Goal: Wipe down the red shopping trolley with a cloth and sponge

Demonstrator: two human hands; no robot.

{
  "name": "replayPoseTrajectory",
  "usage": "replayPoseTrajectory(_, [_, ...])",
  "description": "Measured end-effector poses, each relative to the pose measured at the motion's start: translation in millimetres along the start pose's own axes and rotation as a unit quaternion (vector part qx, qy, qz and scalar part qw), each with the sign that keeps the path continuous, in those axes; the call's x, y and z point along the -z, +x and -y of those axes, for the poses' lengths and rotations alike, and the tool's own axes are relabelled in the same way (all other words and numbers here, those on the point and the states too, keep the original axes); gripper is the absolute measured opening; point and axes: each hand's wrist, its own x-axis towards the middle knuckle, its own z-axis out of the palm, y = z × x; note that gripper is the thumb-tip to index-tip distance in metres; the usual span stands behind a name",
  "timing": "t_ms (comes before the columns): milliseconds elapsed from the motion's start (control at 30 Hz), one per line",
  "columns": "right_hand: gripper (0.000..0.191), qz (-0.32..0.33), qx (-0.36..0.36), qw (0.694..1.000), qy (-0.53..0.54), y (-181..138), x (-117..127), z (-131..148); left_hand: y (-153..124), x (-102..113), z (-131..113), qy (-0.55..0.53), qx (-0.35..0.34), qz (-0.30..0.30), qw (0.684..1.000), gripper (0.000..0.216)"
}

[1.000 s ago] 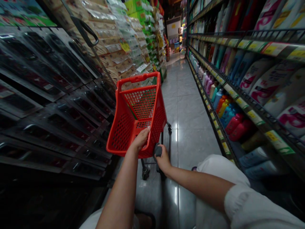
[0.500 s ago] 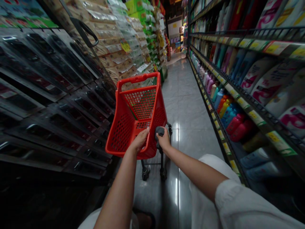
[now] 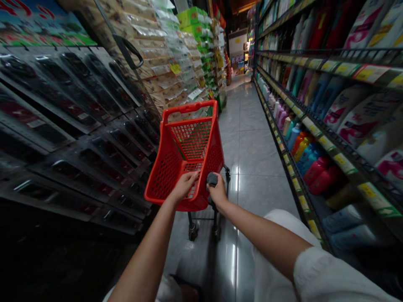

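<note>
A red plastic shopping cart [image 3: 159, 178] with lattice walls stands in front of me on a black wheeled frame. My left hand [image 3: 186, 184] reaches over the basket's near end, palm turned toward its right wall, fingers loosely stretched out and nothing visible in them. Just outside that wall, my right hand [image 3: 218, 189] is closed around a dark grey rounded thing [image 3: 212, 179]. It looks soft, like a rolled bundle, but its kind is unclear, and my fingers and thumb cover part of it.
Packaged dark goods [image 3: 103, 163] hang in rows close on the left. Beyond them rise stacked paper packs [image 3: 151, 54]. Bottle shelves [image 3: 330, 153] with price tags line the right side. A grey tiled floor [image 3: 255, 155] runs ahead between them.
The whole view has shifted slightly, so cart and shelves sit a little further right and lower. My left fingers have come away from the basket's right wall. My right hand still grips the grey thing.
</note>
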Motion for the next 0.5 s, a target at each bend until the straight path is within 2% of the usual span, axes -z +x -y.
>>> replayPoseTrajectory(33, [0.054,0.01,0.004,1.0,-0.007,-8,0,0,-6,14,0,0.051,-0.016,-0.003,0.999,0.075])
replayPoseTrajectory(100, [0.056,0.055,0.056,0.997,-0.008,-21,0,5,-21,44,2,0.176,-0.019,-0.043,0.983,0.071])
replayPoseTrajectory(167, [0.058,0.099,0.124,0.987,-0.002,-22,2,16,-37,70,8,0.301,0.008,-0.066,0.951,0.065])
replayPoseTrajectory(233, [0.058,0.104,0.156,0.982,-0.008,-12,4,28,-50,83,14,0.406,0.053,-0.04,0.911,0.061])
replayPoseTrajectory(300, [0.058,0.093,0.163,0.981,-0.041,0,7,37,-57,82,19,0.495,0.109,-0.015,0.862,0.06])
replayPoseTrajectory(367, [0.058,0.113,0.184,0.971,-0.099,0,11,42,-59,73,21,0.562,0.147,-0.028,0.814,0.065])
replayPoseTrajectory(433, [0.056,0.166,0.228,0.945,-0.163,-13,17,45,-59,64,20,0.591,0.163,-0.04,0.789,0.067])
replayPoseTrajectory(500, [0.053,0.22,0.269,0.912,-0.217,-29,24,49,-59,59,17,0.603,0.17,-0.044,0.779,0.067])
